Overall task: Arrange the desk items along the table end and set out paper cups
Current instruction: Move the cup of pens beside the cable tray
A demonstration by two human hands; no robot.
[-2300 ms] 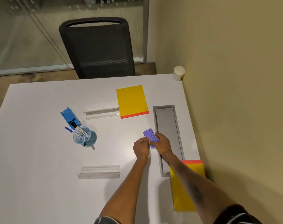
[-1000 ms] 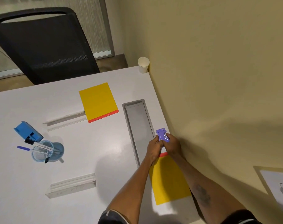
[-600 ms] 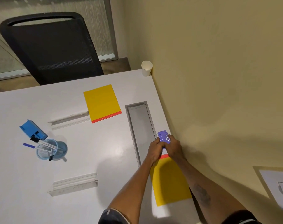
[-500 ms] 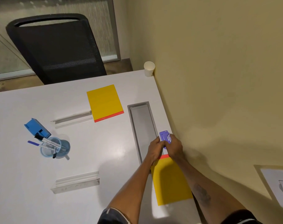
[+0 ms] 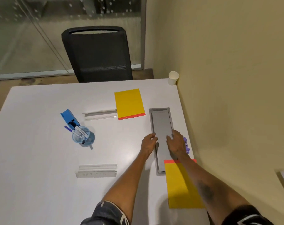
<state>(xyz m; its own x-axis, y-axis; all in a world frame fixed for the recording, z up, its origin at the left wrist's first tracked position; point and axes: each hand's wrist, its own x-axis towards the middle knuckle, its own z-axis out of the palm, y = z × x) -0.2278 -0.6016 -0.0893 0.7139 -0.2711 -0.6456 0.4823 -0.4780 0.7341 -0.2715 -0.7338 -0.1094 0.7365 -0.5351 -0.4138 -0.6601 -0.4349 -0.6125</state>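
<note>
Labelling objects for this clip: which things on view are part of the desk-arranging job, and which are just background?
Job:
purple stapler
yellow pads and
blue pen cup
blue box
clear name holders and
paper cup

Background:
black chair
grey cable tray
glass partition

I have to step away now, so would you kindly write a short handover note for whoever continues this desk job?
Left hand: empty, open, at the left rim of the grey cable tray.
Right hand: empty, open, over the tray's right side.
Purple stapler: set down by the wall, just beyond the near yellow notepad.
One paper cup stands in the far wall corner.
Left mid-table: far yellow notepad, two clear sign holders, blue pen cup, blue box.
Left to do: line those along the table end; set out more cups, none visible.
</note>
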